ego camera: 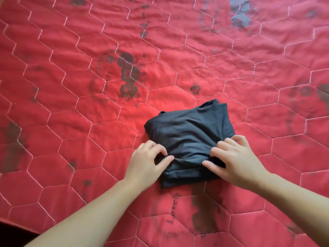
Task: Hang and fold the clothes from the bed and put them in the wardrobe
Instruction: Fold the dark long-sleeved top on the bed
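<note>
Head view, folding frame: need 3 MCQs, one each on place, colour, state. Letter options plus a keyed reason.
1. Where does the dark garment lie?
A. on the red quilt
B. on a hanger
C. inside a wardrobe

2. What colour is the quilt's hexagon stitching?
A. black
B. pale, whitish
C. green

3. What state is the garment in?
A. spread out flat
B. rolled into a tube
C. folded into a compact stack

Key:
1 A: the red quilt surrounds it on every side.
2 B: light thread lines run across the red cloth.
3 C: layered edges show at its near side, where the left hand and the right hand grip it with curled fingers.
</note>
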A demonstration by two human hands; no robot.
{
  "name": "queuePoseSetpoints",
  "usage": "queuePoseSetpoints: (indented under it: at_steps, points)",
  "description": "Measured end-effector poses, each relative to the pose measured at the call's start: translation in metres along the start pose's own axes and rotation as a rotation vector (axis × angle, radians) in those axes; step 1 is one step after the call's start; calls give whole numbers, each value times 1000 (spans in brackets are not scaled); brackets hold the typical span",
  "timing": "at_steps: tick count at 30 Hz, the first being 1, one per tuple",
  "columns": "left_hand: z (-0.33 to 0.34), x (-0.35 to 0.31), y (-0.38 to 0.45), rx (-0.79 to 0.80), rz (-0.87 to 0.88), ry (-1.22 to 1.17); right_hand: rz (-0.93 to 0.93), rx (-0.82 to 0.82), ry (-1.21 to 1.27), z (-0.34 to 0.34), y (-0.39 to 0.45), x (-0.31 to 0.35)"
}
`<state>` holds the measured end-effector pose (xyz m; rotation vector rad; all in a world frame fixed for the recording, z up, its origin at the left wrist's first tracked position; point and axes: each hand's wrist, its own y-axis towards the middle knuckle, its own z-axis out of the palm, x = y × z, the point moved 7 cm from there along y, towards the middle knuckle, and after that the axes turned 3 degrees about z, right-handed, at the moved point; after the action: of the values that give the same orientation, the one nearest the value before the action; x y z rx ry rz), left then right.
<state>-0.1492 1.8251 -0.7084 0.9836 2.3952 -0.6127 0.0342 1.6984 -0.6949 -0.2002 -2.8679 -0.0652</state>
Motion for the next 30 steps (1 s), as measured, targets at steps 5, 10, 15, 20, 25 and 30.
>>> queuePoseSetpoints:
  at_steps: [5,10,15,20,25,30]
  points:
    - [4,6,12,-256,-367,-322,634,68,89,4,21,-39]
    - [22,11,8,-420,-885,-626,1072,100,513,25,19,-54]
    - [30,5,10,-237,-952,-645,1082,121,782,33,17,-52]
    - [29,8,19,-210,-892,-725,1022,51,969,35,7,-56]
    - [43,13,8,-59,-1024,-839,1050,-19,1105,39,-6,-56]
    - [57,0,7,180,-1042,-1264,1082,-37,1287,38,-8,-49]
